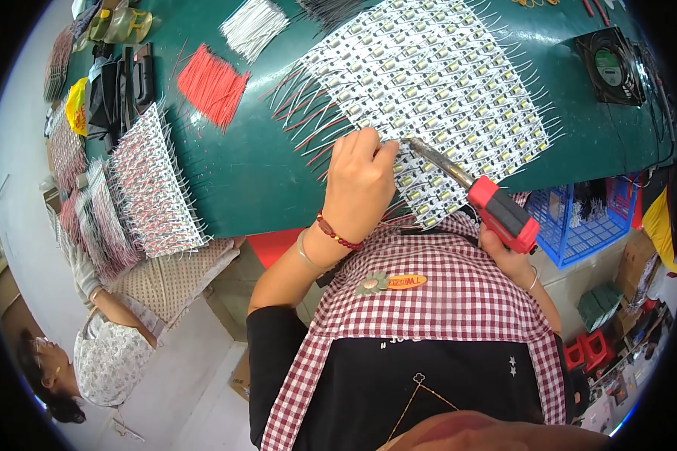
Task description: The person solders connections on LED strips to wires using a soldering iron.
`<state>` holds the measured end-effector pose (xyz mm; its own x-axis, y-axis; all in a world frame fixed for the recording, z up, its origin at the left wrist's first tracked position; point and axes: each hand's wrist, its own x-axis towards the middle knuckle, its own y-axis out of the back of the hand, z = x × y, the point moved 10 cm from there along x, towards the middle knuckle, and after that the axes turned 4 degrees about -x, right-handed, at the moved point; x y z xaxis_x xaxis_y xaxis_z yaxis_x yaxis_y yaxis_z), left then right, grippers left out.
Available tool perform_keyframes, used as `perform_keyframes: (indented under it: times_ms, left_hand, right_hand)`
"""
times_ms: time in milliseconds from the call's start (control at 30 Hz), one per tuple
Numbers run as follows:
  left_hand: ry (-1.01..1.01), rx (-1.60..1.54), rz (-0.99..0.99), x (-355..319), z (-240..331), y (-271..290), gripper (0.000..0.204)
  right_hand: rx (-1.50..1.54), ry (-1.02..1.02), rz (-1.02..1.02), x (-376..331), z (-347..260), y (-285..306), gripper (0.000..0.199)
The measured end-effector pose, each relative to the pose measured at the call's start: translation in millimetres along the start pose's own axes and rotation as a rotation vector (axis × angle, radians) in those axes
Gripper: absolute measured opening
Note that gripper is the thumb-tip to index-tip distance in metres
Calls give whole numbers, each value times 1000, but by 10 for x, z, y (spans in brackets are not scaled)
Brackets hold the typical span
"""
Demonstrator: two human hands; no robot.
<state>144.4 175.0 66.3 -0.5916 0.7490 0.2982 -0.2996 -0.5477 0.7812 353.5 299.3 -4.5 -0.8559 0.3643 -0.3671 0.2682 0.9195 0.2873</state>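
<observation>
A large white panel of small circuit boards (436,83) lies on the green table, with red, white and black wires sticking out along its edges. Over its lower left part, my left hand (359,177) is closed in a pinch; whatever sits between the fingertips is hidden. My right hand (508,255) grips a soldering iron (504,214) with a red and black handle. Its metal tip reaches the panel just right of my left fingertips. Loose red wires (212,86) form a pile to the left, and a bundle of white wires (254,28) lies farther back.
Another wired panel (158,184) lies at the table's left, near a co-worker's gloved hand (83,270). A black fan (609,66) stands at the back right. Below the table's right edge is a blue crate (583,233). Dark wires (335,11) lie at the back.
</observation>
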Motion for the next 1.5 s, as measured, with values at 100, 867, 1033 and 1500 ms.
perform_keyframes:
  times_ms: [100, 867, 1033, 1500]
  left_hand:
    - [7, 13, -29, 7, -3, -16, 19]
    - [2, 59, -37, -53, 21, -49, 20]
    - [-8, 63, -28, -60, 25, -50, 19]
    - [-36, -43, 58, -90, 228, 226, 18]
  right_hand:
    - [94, -29, 2, -39, -18, 15, 16]
    - [-67, 195, -50, 28, -172, -41, 17]
    - [178, -48, -14, -50, 66, -6, 17]
    - [253, 58, -26, -203, 140, 39, 23]
